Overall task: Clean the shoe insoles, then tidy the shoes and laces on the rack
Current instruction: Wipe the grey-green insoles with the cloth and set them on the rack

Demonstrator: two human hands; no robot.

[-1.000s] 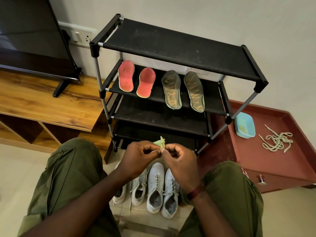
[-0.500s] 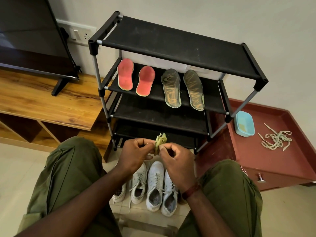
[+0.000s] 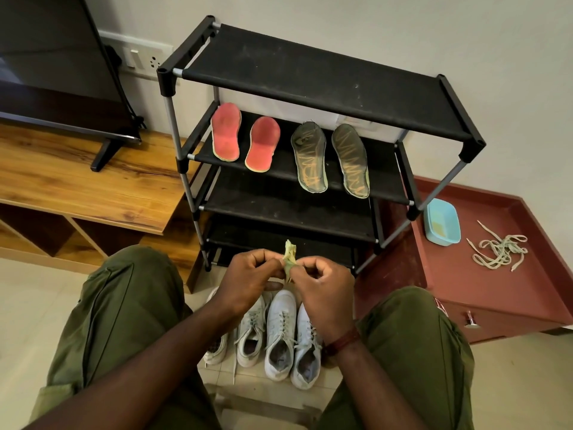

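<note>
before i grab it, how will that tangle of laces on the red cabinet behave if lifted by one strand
The laces lie in loose, crossing loops, so they are probably floppy. Since strands overlap, lifting one likely drags others along. They look thin and flat, so probably light and unlikely to roll on the red cabinet.

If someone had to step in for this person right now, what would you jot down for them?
Left hand and right hand: both pinch a small green cloth between them, above the shoes.
Red insoles and dark insoles: lying on the second shelf of the rack.
Four white shoes: on the floor in front of the rack.
Laces: loose heap on the red cabinet, beside a blue tub.
Done: insoles laid out; whether wiped, I cannot tell.
Left: likely wiping the insoles, then shoes and laces onto the rack.
</note>
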